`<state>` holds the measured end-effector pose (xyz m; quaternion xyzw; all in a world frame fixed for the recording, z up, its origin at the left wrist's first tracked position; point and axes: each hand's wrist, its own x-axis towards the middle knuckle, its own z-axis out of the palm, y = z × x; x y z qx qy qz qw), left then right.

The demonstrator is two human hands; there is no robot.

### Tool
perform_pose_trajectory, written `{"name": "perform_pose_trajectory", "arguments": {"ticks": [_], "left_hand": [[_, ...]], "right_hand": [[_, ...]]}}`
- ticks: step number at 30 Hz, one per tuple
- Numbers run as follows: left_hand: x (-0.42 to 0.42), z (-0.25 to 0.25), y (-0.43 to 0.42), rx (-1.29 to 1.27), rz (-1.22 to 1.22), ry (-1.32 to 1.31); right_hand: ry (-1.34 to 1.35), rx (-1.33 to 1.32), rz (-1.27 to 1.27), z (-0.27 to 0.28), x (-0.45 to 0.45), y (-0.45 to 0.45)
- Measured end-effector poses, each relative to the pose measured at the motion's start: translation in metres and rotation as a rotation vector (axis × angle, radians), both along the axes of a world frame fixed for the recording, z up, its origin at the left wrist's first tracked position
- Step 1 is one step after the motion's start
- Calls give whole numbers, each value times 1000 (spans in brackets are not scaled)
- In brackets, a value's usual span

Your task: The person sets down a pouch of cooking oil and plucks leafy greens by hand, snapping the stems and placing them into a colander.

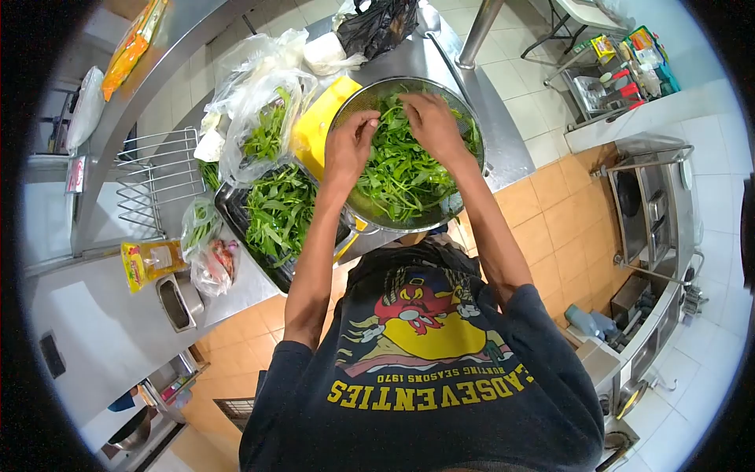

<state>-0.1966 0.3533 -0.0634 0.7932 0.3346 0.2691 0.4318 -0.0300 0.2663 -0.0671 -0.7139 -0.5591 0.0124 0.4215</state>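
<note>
Leafy greens (pixel 405 173) with long narrow leaves, like water spinach, fill a large round mesh strainer (pixel 481 161) on the steel table. My left hand (pixel 351 145) is over the strainer's left side, its fingers curled and thumb drawn in; what lies between them is hidden. My right hand (pixel 434 126) reaches into the far part of the strainer, fingers bent down and closed on the greens. To the left, a black tray (pixel 230 203) holds more of the same greens. Beside the strainer a yellow cutting board (pixel 324 118) lies partly covered.
A clear plastic bag (pixel 255 79) with greens and a black bag (pixel 381 31) lie at the back. On the left are a wire rack (pixel 161 169), a yellow packet (pixel 152 263) and a steel container (pixel 179 303). A metal post (pixel 478 35) rises beyond the strainer.
</note>
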Motion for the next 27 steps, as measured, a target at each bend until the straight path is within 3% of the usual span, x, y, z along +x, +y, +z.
{"name": "perform_pose_trajectory", "arguments": {"ticks": [4,7,10,14,18,21,27], "left_hand": [[-7,-8,-6,20,-7,-4],[-14,-8,-6,0,5,1],[-17,-5,-5,-20,24,61],[-12,-7,-3,-9,71,-55],[-3,16,-7,-6,106,-180],[3,21,-5,-51,67,-289],[8,38,-19,-193,52,-454]], "right_hand": [[-121,-117,21,-27,6,18],[-3,-192,38,-24,11,12],[-2,-56,3,-16,12,2],[281,17,-29,29,16,-12],[367,144,25,80,28,-23],[741,174,52,110,29,-31],[899,125,169,90,24,-41]]}}
